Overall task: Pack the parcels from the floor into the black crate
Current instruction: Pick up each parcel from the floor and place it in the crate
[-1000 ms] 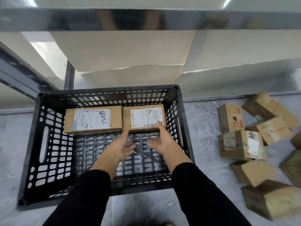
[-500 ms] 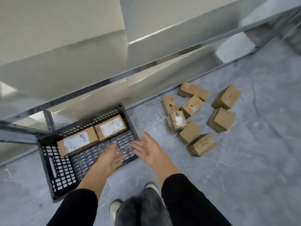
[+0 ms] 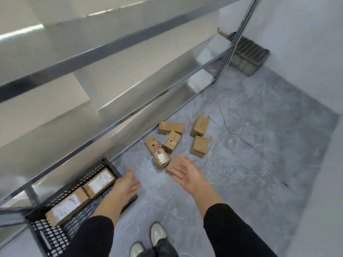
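Lower left of the frame: the black crate (image 3: pixel 46 236) stands on the floor (image 3: pixel 250 164) against a metal shelving rack (image 3: pixel 111 52). It holds two crated parcels (image 3: pixel 65 208), flat and label-up. Their long axes run in one line from lower left to upper right, along the crate's far wall.

The left hand (image 3: pixel 126 184) hangs empty over the crate's right corner, fingers loose. At centre, the loose parcels (image 3: pixel 171 141) lie in a heap on the floor near the rack's foot, several touching. They point every way. The labelled parcel (image 3: pixel 161 158) runs upper left to lower right, while the far parcel (image 3: pixel 200 126) lies nearly up the frame.

The right hand (image 3: pixel 187 175), palm up and also empty, covers part of the nearest parcel (image 3: pixel 173 164). Whether it touches cannot be told.

Two risks seem likely. Because the boxes lean on one another, lifting one could tip or slide its neighbours. And a parcel set crosswise to the row already laid would probably waste room, leaving too little for the rest.
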